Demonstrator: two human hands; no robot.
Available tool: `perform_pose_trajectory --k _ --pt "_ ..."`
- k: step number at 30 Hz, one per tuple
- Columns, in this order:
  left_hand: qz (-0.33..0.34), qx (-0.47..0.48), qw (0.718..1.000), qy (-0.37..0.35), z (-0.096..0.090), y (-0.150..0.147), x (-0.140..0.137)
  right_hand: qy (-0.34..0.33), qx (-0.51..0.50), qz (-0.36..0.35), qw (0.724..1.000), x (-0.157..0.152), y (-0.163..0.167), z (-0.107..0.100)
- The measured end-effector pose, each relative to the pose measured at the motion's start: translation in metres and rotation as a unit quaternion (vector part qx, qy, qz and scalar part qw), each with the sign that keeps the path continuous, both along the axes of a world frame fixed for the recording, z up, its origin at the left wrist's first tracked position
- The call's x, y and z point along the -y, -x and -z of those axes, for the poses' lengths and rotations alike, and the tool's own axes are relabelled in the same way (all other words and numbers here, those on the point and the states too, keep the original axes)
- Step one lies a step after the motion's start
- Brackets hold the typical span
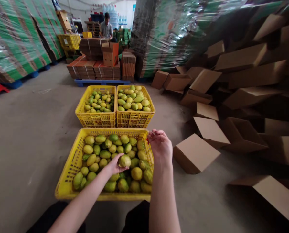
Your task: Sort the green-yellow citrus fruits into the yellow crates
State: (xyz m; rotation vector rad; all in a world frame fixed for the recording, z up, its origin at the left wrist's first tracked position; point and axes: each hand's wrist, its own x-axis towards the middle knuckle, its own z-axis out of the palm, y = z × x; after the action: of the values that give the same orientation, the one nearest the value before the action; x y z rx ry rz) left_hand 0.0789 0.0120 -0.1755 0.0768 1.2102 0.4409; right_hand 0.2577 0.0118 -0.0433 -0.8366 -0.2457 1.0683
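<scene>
My left hand [115, 165] is closed round a yellow-green lemon [124, 161], held just above the fruit in the near yellow crate [67, 176]. Many more lemons [136, 173], green to yellow, fill that crate. Over the crate's right rim, my right hand [160, 144] is raised with its fingers curled. A small red piece [148, 141] shows at the fingers, with a thin bit above it; the palm and fingers hide most of this object, so its kind is unclear.
Beyond stand two yellow crates of lemons, a left one [96, 119] and a right one [134, 119]. Tumbled cardboard boxes [198, 152] lie on the right. Flat cardboard stacks [108, 71] rest on a blue pallet [101, 82]; a person [106, 29] is behind. Wrapped pallet loads [11, 42] flank the room.
</scene>
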Motion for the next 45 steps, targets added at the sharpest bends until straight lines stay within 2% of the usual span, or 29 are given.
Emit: perform_pose_trajectory --k 2,3,4,7,9,11,13,16,20,22,26,28,29,30,31,32,34,35,37,39,41,43,45 --pt "0.068 -0.029 0.996 -0.056 -0.018 -0.011 -0.029 0.015 -0.013 0.002 1.0 0.003 -0.007 0.003" --pt "0.137 -0.091 0.973 -0.16 -0.031 -0.017 -0.052 0.025 -0.02 -0.004 0.999 0.004 -0.009 0.004" --pt "0.15 -0.122 0.959 -0.209 -0.045 -0.026 -0.078 0.036 -0.026 -0.011 0.999 0.005 -0.012 0.005" --pt "0.149 -0.194 0.916 -0.318 -0.089 -0.06 -0.167 0.076 -0.038 -0.016 0.996 0.007 -0.024 0.009" --pt "0.138 -0.26 0.869 -0.397 -0.114 -0.088 -0.222 0.09 -0.044 -0.003 0.995 0.007 -0.035 0.014" --pt "0.119 -0.334 0.812 -0.463 -0.129 -0.117 -0.264 0.093 -0.053 0.01 0.994 0.008 -0.045 0.019" --pt "0.107 -0.397 0.753 -0.514 -0.132 -0.141 -0.291 0.095 -0.063 0.014 0.993 0.008 -0.052 0.024" --pt "0.138 -0.446 0.688 -0.556 -0.115 -0.163 -0.312 0.089 -0.08 0.012 0.993 0.01 -0.052 0.029" --pt "0.245 -0.445 0.664 -0.549 -0.081 -0.169 -0.327 0.09 -0.102 -0.029 0.99 0.01 -0.044 0.032" --pt "0.299 -0.45 0.636 -0.551 -0.071 -0.169 -0.332 0.103 -0.125 -0.04 0.986 0.01 -0.041 0.034" --pt "0.385 -0.464 0.532 -0.595 -0.07 -0.153 -0.321 0.105 -0.128 -0.057 0.985 0.01 -0.044 0.039" --pt "0.391 -0.436 0.504 -0.635 -0.076 -0.127 -0.296 0.101 -0.115 -0.053 0.987 0.009 -0.045 0.042" --pt "0.391 -0.411 0.503 -0.652 -0.079 -0.108 -0.278 0.1 -0.11 -0.045 0.988 0.009 -0.045 0.043" --pt "0.386 -0.382 0.517 -0.662 -0.081 -0.085 -0.257 0.1 -0.108 -0.037 0.988 0.008 -0.043 0.044" --pt "0.379 -0.349 0.55 -0.657 -0.081 -0.059 -0.233 0.103 -0.108 -0.035 0.988 0.007 -0.041 0.045" --pt "0.364 -0.326 0.598 -0.636 -0.08 -0.03 -0.208 0.107 -0.109 -0.038 0.988 0.005 -0.038 0.045" --pt "0.284 -0.307 0.693 -0.587 -0.07 0.026 -0.154 0.115 -0.106 -0.049 0.987 0.001 -0.028 0.044" --pt "0.241 -0.3 0.732 -0.562 -0.061 0.051 -0.127 0.118 -0.097 -0.051 0.987 -0.001 -0.023 0.042" --pt "0.212 -0.296 0.794 -0.486 -0.036 0.092 -0.079 0.116 -0.064 -0.044 0.99 -0.003 -0.011 0.038" --pt "0.23 -0.293 0.823 -0.429 -0.007 0.117 -0.04 0.105 -0.028 -0.046 0.993 -0.002 0.002 0.031" --pt "0.233 -0.294 0.834 -0.405 0.02 0.13 -0.014 0.08 -0.006 -0.079 0.994 0.003 0.016 0.021" --pt "0.216 -0.292 0.852 -0.376 0.039 0.136 -0.002 0.051 -0.006 -0.118 0.992 0.008 0.032 0.011" --pt "0.215 -0.288 0.858 -0.367 0.05 0.136 0.0 0.038 -0.015 -0.145 0.989 0.013 0.049 0.001"
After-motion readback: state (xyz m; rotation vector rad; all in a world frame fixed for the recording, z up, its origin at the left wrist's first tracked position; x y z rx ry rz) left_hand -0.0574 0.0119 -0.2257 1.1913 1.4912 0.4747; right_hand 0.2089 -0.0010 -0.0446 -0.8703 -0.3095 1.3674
